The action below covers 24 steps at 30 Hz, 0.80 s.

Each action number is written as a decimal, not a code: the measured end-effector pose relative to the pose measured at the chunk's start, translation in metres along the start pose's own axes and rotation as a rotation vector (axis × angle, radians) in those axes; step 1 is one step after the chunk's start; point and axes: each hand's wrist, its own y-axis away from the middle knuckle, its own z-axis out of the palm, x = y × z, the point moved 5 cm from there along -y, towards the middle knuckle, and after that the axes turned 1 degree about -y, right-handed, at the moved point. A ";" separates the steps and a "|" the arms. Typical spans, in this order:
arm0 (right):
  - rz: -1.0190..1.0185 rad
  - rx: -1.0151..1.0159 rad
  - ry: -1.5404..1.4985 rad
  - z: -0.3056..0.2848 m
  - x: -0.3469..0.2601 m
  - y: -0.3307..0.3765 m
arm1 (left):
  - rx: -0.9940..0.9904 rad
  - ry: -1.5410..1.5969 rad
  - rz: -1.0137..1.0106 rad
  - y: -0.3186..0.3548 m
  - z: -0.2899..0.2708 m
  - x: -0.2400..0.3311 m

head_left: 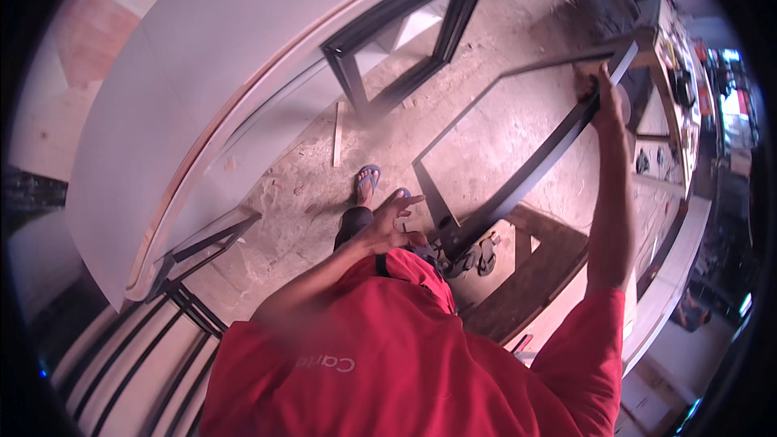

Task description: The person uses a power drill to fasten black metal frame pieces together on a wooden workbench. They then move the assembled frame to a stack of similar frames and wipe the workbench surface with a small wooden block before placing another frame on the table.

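Observation:
My right hand (603, 97), at the end of my outstretched arm, is closed round the far part of a large dark rectangular frame (526, 178). The frame is tilted beside me on the right, with one long edge nearest my body and the floor showing through its opening. In front of my waist is my left hand (394, 224), its fingers apart and holding nothing. It is close to the near end of the frame, but I cannot tell whether they touch. A smaller dark frame (445, 40) stands ahead, next to a big white panel (235, 24).
The white panel, with a wooden edge, fills the left side. Dark metal bars (154, 356) lie at lower left. A workbench (676, 113) with tools runs along the right, and a brown wooden stand (534, 267) is near me. A thin wood strip (338, 133) lies on the concrete floor (299, 186).

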 end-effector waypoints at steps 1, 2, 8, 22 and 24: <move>0.009 0.035 -0.016 0.005 0.015 -0.016 | 0.016 -0.041 0.028 0.005 -0.005 0.003; 0.015 0.070 -0.033 0.010 0.030 -0.032 | 0.033 -0.080 0.052 0.007 -0.012 0.007; 0.075 0.089 -0.118 0.040 0.112 -0.091 | 0.293 -0.258 0.062 -0.001 -0.061 0.028; 0.138 0.113 -0.055 0.131 0.214 -0.212 | 0.696 -0.019 -0.231 -0.061 -0.103 -0.031; 0.143 0.136 -0.004 0.143 0.226 -0.226 | 0.761 -0.071 -0.233 -0.069 -0.108 -0.031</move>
